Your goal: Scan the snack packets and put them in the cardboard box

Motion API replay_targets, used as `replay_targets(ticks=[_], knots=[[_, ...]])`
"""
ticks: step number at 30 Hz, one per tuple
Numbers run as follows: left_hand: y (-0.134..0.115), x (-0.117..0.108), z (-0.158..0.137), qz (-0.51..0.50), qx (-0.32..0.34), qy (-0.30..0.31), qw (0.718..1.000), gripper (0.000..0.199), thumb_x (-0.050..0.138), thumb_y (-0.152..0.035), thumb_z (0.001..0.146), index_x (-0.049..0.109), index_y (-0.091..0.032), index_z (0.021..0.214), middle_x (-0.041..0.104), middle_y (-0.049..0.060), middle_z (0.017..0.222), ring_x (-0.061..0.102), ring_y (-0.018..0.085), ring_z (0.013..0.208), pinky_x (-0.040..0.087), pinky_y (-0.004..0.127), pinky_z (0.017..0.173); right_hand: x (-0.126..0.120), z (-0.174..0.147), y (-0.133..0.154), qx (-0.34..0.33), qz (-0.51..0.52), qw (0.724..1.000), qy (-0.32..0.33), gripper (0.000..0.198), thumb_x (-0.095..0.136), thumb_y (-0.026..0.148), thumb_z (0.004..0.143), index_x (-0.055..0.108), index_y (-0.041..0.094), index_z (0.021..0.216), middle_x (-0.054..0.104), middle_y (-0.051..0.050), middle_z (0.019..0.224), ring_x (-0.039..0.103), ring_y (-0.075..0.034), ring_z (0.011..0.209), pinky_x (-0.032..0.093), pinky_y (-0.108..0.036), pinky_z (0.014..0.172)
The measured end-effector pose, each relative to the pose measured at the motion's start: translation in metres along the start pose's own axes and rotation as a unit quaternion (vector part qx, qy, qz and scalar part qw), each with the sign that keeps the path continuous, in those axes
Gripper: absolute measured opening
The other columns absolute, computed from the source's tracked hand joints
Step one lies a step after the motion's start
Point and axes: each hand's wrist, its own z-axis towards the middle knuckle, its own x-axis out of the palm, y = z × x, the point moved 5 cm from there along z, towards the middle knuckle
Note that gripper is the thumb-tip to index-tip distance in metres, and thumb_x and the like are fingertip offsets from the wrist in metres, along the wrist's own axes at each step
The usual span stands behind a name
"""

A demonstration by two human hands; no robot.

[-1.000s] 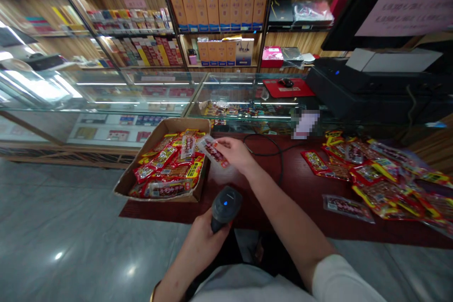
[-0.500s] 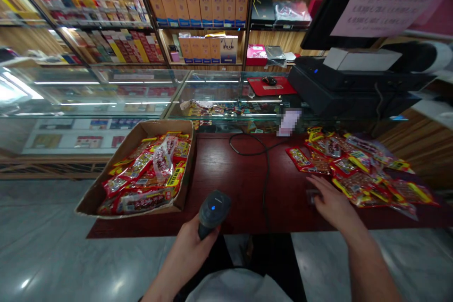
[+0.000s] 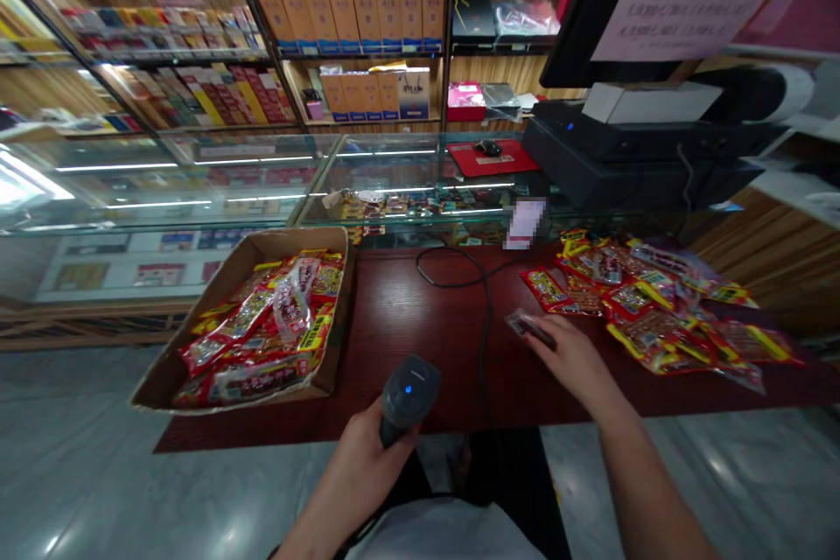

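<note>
Above the counter [image 3: 400, 315], your right grip [image 3: 570, 359] is pinching a packet [image 3: 523, 323] at your one o'clock, just shifting inward and so nearing the scanner [image 3: 413, 394] that your left grip [image 3: 360, 459] is clasping.

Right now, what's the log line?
left hand: holds scanner | right hand: holds packet | box: packets inside | table: packet pile

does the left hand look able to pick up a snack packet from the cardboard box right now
Probably not: the left hand is wrapped around the barcode scanner, so its grip looks taken. Otherwise the way seems free: the cardboard box is open-topped and nearby.
</note>
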Motion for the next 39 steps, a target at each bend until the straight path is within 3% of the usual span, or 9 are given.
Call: replay_targets(ticks=[2, 5, 9, 13, 18, 21, 31, 39], knots=[[0.001, -0.004, -0.003, 0.0, -0.005, -0.006, 1.0, 0.009, 0.063, -0.024, 0.084, 0.068, -0.017, 0.087, 0.057, -0.004, 0.061, 0.049, 0.013, 0.052, 0.044, 0.022, 0.054, 0.025, 0.009, 0.027, 0.021, 0.123, 0.992, 0.01, 0.042, 0.057, 0.042, 0.094, 0.071, 0.025, 0.131, 0.075, -0.009, 0.123, 0.072, -0.025, 0.111, 0.056, -0.041, 0.1], [0.0, -0.01, -0.008, -0.006, -0.014, -0.014, 1.0, 0.012, 0.062, -0.026, 0.086, 0.069, -0.017, 0.089, 0.056, -0.005, 0.058, 0.048, 0.013, 0.051, 0.044, 0.023, 0.055, 0.068, 0.019, 0.058, 0.106, 0.269, 0.952, 0.103, 0.048, 0.054, 0.036, 0.093, 0.066, 0.026, 0.138, 0.079, -0.004, 0.111, 0.074, -0.022, 0.093, 0.06, -0.037, 0.087], [-0.003, -0.014, -0.014, -0.013, -0.018, -0.016, 1.0, 0.014, 0.061, -0.026, 0.085, 0.07, -0.017, 0.091, 0.053, -0.006, 0.052, 0.051, 0.015, 0.052, 0.045, 0.023, 0.056, 0.094, 0.025, 0.084, 0.146, 0.349, 0.905, 0.194, 0.055, 0.056, 0.023, 0.084, 0.067, 0.024, 0.138, 0.08, -0.002, 0.111, 0.073, -0.017, 0.082, 0.059, -0.03, 0.074], [-0.007, -0.013, -0.016, -0.009, -0.005, -0.009, 1.0, 0.015, 0.06, -0.024, 0.084, 0.071, -0.017, 0.092, 0.058, -0.004, 0.056, 0.056, 0.017, 0.058, 0.047, 0.024, 0.061, 0.092, 0.029, 0.089, 0.135, 0.341, 0.903, 0.223, 0.053, 0.062, 0.03, 0.085, 0.067, 0.02, 0.136, 0.08, -0.006, 0.117, 0.075, -0.019, 0.079, 0.059, -0.029, 0.067], [-0.011, -0.012, -0.015, 0.01, 0.01, -0.008, 1.0, 0.015, 0.059, -0.023, 0.085, 0.071, -0.017, 0.091, 0.06, -0.004, 0.059, 0.054, 0.016, 0.058, 0.046, 0.024, 0.061, 0.083, 0.033, 0.093, 0.046, 0.308, 0.928, 0.203, 0.043, 0.065, 0.035, 0.085, 0.076, 0.019, 0.124, 0.08, -0.007, 0.121, 0.075, -0.025, 0.109, 0.056, -0.039, 0.1], [-0.013, -0.012, -0.015, 0.013, 0.011, -0.007, 1.0, 0.014, 0.059, -0.025, 0.087, 0.07, -0.017, 0.09, 0.058, -0.004, 0.058, 0.051, 0.015, 0.055, 0.045, 0.024, 0.06, 0.08, 0.034, 0.097, 0.014, 0.29, 0.934, 0.209, 0.042, 0.064, 0.032, 0.086, 0.077, 0.022, 0.124, 0.079, -0.006, 0.125, 0.073, -0.026, 0.116, 0.052, -0.042, 0.108], [-0.013, -0.012, -0.015, -0.017, -0.007, -0.013, 1.0, 0.013, 0.062, -0.026, 0.086, 0.071, -0.017, 0.089, 0.057, -0.005, 0.055, 0.053, 0.015, 0.053, 0.046, 0.024, 0.059, 0.076, 0.037, 0.113, -0.028, 0.251, 0.941, 0.226, 0.05, 0.058, 0.009, 0.078, 0.081, 0.029, 0.118, 0.081, -0.001, 0.119, 0.076, -0.027, 0.11, 0.055, -0.041, 0.104], [-0.007, -0.014, -0.014, -0.016, -0.009, -0.022, 1.0, 0.01, 0.063, -0.024, 0.084, 0.07, -0.017, 0.088, 0.057, -0.005, 0.057, 0.051, 0.015, 0.053, 0.044, 0.023, 0.058, 0.082, 0.04, 0.111, -0.02, 0.248, 0.94, 0.233, 0.042, 0.062, 0.017, 0.084, 0.079, 0.026, 0.122, 0.08, -0.003, 0.121, 0.075, -0.026, 0.113, 0.054, -0.042, 0.107]])
